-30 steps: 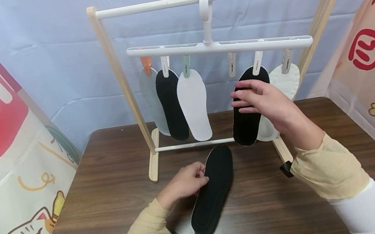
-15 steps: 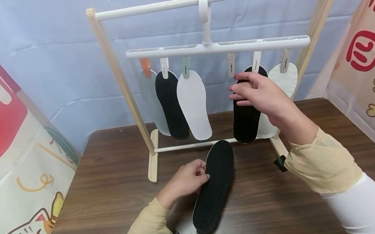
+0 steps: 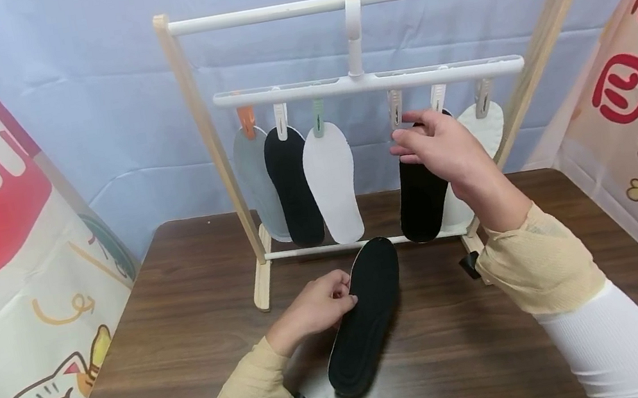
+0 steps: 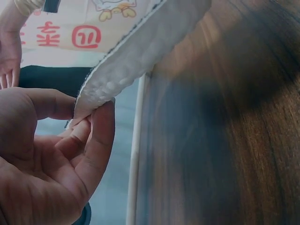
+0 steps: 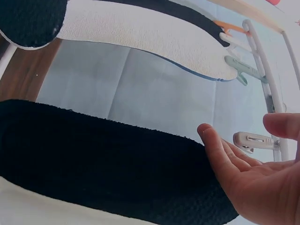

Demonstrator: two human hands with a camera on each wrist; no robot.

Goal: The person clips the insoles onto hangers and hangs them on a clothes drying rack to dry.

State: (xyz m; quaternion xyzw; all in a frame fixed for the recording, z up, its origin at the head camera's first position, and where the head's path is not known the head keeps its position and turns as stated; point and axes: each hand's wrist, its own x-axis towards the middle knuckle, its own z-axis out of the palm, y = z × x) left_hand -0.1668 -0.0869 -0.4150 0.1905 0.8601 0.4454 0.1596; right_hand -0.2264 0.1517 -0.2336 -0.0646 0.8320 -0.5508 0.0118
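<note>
My left hand (image 3: 314,305) pinches the edge of a black insole (image 3: 365,325) between thumb and fingers, over the table. Its pale, bumpy underside shows in the left wrist view. My right hand (image 3: 443,143) is raised in front of a hanging black insole (image 3: 421,203), near a light grey clip (image 3: 395,105) that holds nothing. In the right wrist view, the thumb and fingers stand apart, with that clip (image 5: 253,139) beyond the fingertips. Part of the hanging black insole is hidden behind the right hand.
A white clip hanger (image 3: 301,92) hooks over the bar of a wooden rack (image 3: 198,120). From it hang a grey insole (image 3: 257,188), another black insole (image 3: 295,196), a white insole (image 3: 332,183) and a quilted white insole (image 3: 485,132). The rack stands on the brown table (image 3: 206,358).
My right hand has risen along the hanging black insole, closer to the grey clip. The insole in my left hand has shifted slightly up; its grip looks the same.
</note>
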